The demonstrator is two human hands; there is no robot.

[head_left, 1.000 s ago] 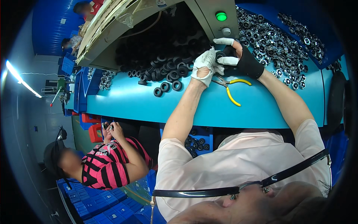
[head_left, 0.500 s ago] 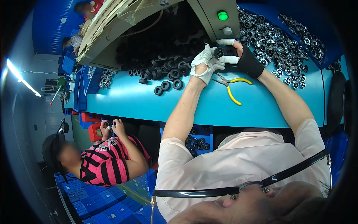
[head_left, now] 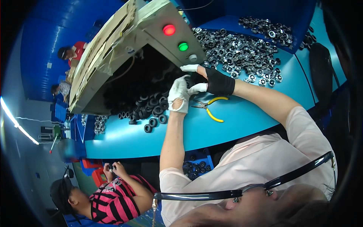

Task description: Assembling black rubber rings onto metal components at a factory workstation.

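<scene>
My left hand [head_left: 179, 94], in a white glove with a torn cuff, is closed at the front of the dark machine opening. Facing it, my right hand [head_left: 216, 80] wears a black fingerless glove and white finger covers, its thumb and forefinger curved inward. Between the two sets of fingers sits a black wheel [head_left: 194, 78], which shows only as a dark shape, partly hidden. Just below my hands, pliers [head_left: 206, 105] with yellow handles lie on the blue-green table. Loose black tyres [head_left: 152, 108] are heaped left of my left hand.
A beige machine [head_left: 153, 32] with lit red and green lamps stands ahead. Chrome wheel hubs [head_left: 242, 53] cover the table at right, with more in a blue bin [head_left: 223, 22]. Below the table edge, a blue bin holds black wheels [head_left: 196, 168]. A co-worker [head_left: 117, 200] sits at left.
The view has turned, so my hands and the table appear lower and farther left. The red lamp has come into view. The wheel's hub face, visible before, no longer shows clearly between my fingers.
</scene>
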